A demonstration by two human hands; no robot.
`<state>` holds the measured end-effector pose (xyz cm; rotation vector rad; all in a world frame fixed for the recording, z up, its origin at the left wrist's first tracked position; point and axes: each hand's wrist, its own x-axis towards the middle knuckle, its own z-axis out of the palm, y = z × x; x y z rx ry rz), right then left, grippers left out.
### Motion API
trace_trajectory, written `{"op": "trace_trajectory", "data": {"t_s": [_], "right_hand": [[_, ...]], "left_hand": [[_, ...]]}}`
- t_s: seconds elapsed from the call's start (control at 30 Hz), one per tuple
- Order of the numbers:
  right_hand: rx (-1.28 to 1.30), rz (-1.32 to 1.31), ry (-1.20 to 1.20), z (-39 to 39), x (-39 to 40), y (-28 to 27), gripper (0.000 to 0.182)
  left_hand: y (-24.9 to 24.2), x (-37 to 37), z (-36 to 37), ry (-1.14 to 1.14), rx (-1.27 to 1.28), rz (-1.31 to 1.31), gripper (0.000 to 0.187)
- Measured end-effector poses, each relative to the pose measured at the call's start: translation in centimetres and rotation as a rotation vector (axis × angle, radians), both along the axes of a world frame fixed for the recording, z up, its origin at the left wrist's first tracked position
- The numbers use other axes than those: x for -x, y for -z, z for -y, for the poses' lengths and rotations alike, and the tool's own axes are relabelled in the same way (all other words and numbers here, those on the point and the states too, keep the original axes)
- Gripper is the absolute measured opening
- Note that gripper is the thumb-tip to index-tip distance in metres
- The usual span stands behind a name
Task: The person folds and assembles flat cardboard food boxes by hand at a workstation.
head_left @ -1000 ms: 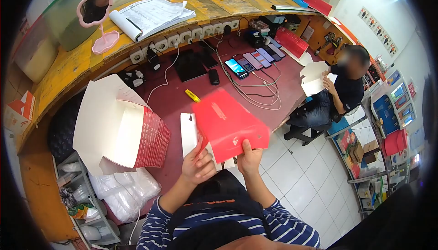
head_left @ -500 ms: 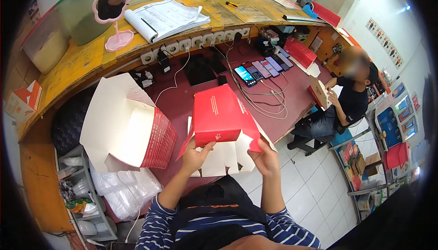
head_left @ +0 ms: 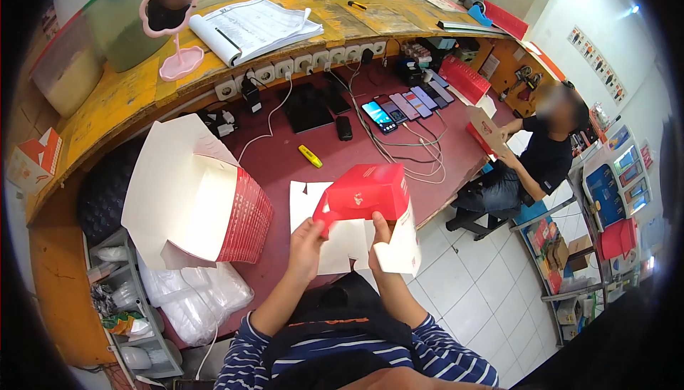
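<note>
A partly folded red box [head_left: 370, 189] with white inner flaps is held up in front of me. My left hand [head_left: 306, 246] grips a red flap at its left side, fingers closed. My right hand [head_left: 385, 251] pinches the lower right part, beside a white flap. Under the box, a flat white cardboard piece [head_left: 303, 208] with notches lies on the red tabletop [head_left: 274, 155]. A large open box [head_left: 242, 212], red outside and white inside, stands left of my hands.
A yellow marker [head_left: 310, 156], several phones [head_left: 380, 116] and white cables lie beyond the box. Wrapped plastic bags [head_left: 196, 304] are at the lower left. A pink mirror [head_left: 181, 62] and papers [head_left: 256, 28] rest on the shelf. A seated person [head_left: 545, 148] at right holds a box.
The red box in my hands has turned and moved right, uncovering the yellow marker and the white cardboard. The other person's box has shifted up and left.
</note>
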<state>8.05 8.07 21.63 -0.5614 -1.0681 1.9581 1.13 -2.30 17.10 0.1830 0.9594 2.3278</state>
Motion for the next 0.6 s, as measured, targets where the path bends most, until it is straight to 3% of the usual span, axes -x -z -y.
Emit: {"op": "trace_trajectory", "data": {"t_s": [0.03,0.13,0.17,0.2,0.27,0.3,0.33,0.4,0.47,0.53,0.6], "right_hand": [[-0.068,0.005,-0.011,0.3,-0.3,-0.5,0.043],[0.101,-0.213,-0.114,2.2,-0.5,-1.2,0.05],[-0.035,0.076,-0.076,2.7,-0.6,-0.2,0.053],[0.054,-0.254,-0.161,3.4,-0.1,0.3,0.051],[0.151,-0.216,-0.099,2.9,0.4,1.9,0.039],[0.079,-0.106,-0.088,2.1,0.3,2.6,0.039],[0.01,0.004,-0.08,1.1,0.1,3.5,0.039],[0.039,0.158,-0.181,-0.5,-0.2,4.6,0.039],[-1.111,0.321,-0.208,-2.3,-1.5,8.2,0.04],[-1.855,0.347,-0.219,-0.8,-1.3,3.0,0.044],[-1.454,0.385,-0.503,1.3,0.0,0.7,0.039]], "left_hand": [[-0.2,-1.0,-0.3,-0.124,0.24,-0.176,0.009],[-0.8,-2.8,-1.6,-0.327,0.289,-0.212,0.015],[0.1,-3.0,-1.9,-0.319,0.255,-0.102,0.018],[0.0,-3.0,-1.8,-0.318,0.253,-0.1,0.018],[-0.2,-2.6,-1.3,-0.178,0.235,0.081,0.022],[0.2,-2.2,-0.6,-0.009,0.416,-0.066,0.028],[-0.7,-2.0,0.5,-0.011,0.42,-0.06,0.028],[-3.5,-1.9,2.7,0.092,0.956,-1.128,0.033],[-4.1,-1.7,3.0,-0.021,1.121,-1.087,0.034],[-4.9,-0.7,2.6,-0.385,0.983,-1.075,0.045],[-3.0,1.1,3.9,-0.2,0.607,-0.81,0.059]]}}
